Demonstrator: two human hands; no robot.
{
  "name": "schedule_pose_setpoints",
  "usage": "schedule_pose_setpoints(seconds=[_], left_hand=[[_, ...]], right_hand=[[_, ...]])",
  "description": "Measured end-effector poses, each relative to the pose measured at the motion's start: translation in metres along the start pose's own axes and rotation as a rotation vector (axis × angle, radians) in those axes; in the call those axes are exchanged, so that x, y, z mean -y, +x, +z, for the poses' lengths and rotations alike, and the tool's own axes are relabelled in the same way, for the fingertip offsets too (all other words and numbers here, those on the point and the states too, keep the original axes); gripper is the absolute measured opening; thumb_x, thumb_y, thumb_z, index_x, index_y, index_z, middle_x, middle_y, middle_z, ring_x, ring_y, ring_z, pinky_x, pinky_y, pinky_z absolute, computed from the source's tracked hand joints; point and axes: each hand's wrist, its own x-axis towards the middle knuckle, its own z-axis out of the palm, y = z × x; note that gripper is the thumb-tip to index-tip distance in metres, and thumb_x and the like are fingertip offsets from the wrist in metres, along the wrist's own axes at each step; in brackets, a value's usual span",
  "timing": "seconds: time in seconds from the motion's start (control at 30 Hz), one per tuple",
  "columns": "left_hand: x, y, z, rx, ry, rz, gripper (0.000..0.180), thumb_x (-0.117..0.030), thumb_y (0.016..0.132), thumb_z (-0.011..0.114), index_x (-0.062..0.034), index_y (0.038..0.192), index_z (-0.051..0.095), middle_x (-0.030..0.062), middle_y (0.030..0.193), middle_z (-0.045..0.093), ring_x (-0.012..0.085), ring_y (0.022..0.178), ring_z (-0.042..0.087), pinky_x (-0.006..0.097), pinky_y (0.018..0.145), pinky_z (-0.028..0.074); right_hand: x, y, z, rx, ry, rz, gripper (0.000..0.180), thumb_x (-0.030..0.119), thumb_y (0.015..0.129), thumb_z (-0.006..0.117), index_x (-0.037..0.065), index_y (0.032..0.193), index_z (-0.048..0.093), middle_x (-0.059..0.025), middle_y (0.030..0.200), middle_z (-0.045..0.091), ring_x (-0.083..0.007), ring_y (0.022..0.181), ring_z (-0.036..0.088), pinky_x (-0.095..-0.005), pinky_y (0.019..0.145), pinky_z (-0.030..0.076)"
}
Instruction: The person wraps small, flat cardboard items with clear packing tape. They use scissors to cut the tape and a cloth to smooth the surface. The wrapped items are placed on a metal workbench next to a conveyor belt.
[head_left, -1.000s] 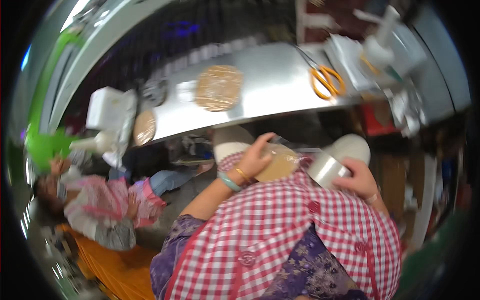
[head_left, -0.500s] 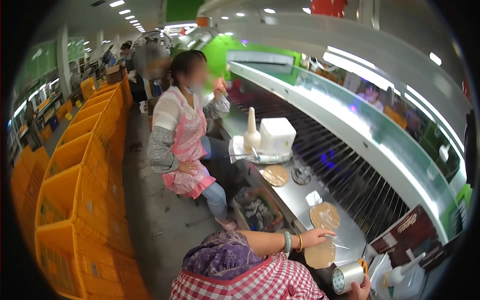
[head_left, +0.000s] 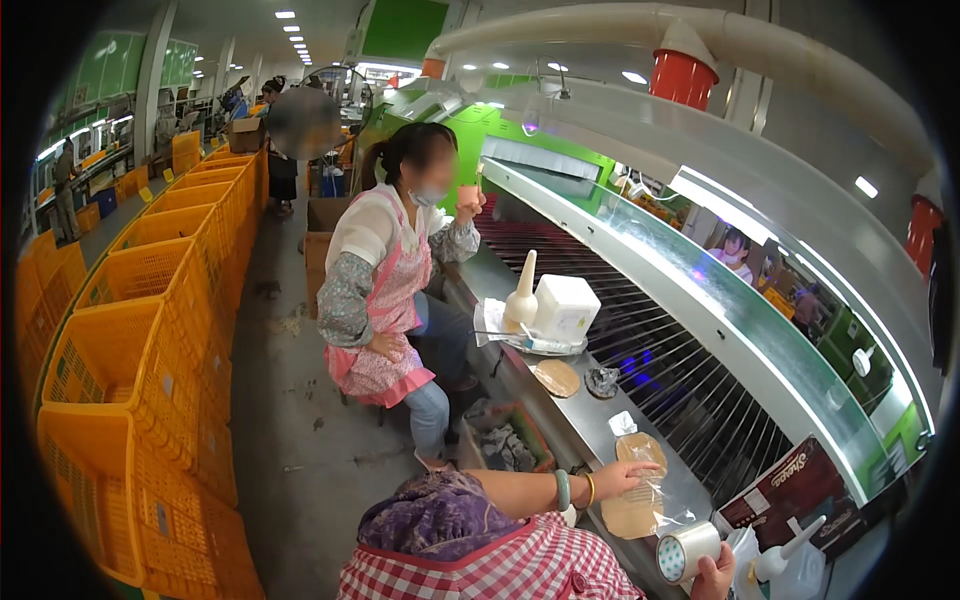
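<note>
My left hand (head_left: 624, 480), wearing a green bangle and a yellow one, lies with fingers stretched over the far part of two tan flat pieces (head_left: 630, 517) on the metal ledge. Clear tape (head_left: 672, 510) runs glossy across these pieces towards the roll. Nearer me, my right hand (head_left: 712, 576) grips a wide roll of clear tape (head_left: 685, 552) by its side; some of its fingers are hidden behind the roll. Just beyond my left hand lies a crumpled white scrap (head_left: 622, 423).
Farther along the ledge are a round tan piece (head_left: 557, 378), a dark crumpled lump (head_left: 602, 382), a cream squeeze bottle (head_left: 522, 295) and a white container (head_left: 566, 308). A conveyor of rods (head_left: 690, 400) runs alongside. A co-worker (head_left: 385, 260) sits ahead; orange crates (head_left: 130, 350) line the left.
My left hand has shifted slightly away from me, onto the farther tan piece. My right hand still holds the tape roll. The view has tilted up, and the co-worker's raised hand shows more clearly.
</note>
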Motion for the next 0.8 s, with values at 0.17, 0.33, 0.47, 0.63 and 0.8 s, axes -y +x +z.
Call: schedule_pose_setpoints(seconds=[0.17,0.33,0.47,0.63,0.8], left_hand=[[0.002,-0.007,0.010,-0.181,0.877,0.187,0.047,-0.014,0.085,0.050,-0.0187,0.132,0.045,0.0166,0.097,0.063,0.0357,0.075,0.062,0.042,0.062,0.050],[0.001,-0.014,0.014,-0.228,0.948,0.410,0.037,-0.013,0.084,0.050,-0.0149,0.120,0.052,0.0180,0.080,0.063,0.0366,0.072,0.062,0.045,0.062,0.050],[0.000,-0.015,0.015,-0.178,1.004,0.290,0.025,-0.014,0.082,0.050,-0.0098,0.106,0.057,0.0170,0.077,0.063,0.0359,0.074,0.062,0.044,0.063,0.049],[0.007,-0.017,0.017,-0.087,0.998,0.189,0.017,-0.018,0.079,0.054,-0.0070,0.092,0.057,0.0159,0.076,0.063,0.0349,0.074,0.062,0.046,0.063,0.048],[0.027,-0.020,0.018,-0.060,0.930,0.169,0.013,-0.017,0.078,0.053,-0.0057,0.084,0.058,0.0172,0.076,0.062,0.0361,0.074,0.061,0.045,0.066,0.048]], right_hand=[[-0.011,-0.011,-0.006,0.078,-0.329,-0.354,0.025,0.004,0.088,0.055,-0.009,0.110,0.055,-0.0161,0.107,0.054,-0.0230,0.095,0.052,-0.0334,0.084,0.044],[-0.007,-0.012,0.007,-0.007,0.066,-0.127,0.024,0.003,0.089,0.054,-0.009,0.111,0.054,-0.0168,0.103,0.056,-0.0233,0.091,0.054,-0.0311,0.079,0.046],[-0.027,-0.008,-0.003,-0.027,-0.167,-0.253,0.025,0.002,0.090,0.053,-0.009,0.112,0.053,-0.0164,0.101,0.057,-0.0207,0.088,0.055,-0.0313,0.075,0.047],[-0.031,-0.004,-0.005,0.022,-0.107,-0.235,0.027,0.006,0.085,0.057,0.002,0.112,0.056,-0.0181,0.101,0.057,-0.0217,0.085,0.057,-0.0304,0.074,0.047],[-0.016,0.003,0.008,0.139,0.201,-0.249,0.040,0.028,0.076,0.074,-0.001,0.097,0.056,-0.0037,0.089,0.061,-0.0112,0.079,0.057,-0.0234,0.074,0.044]])
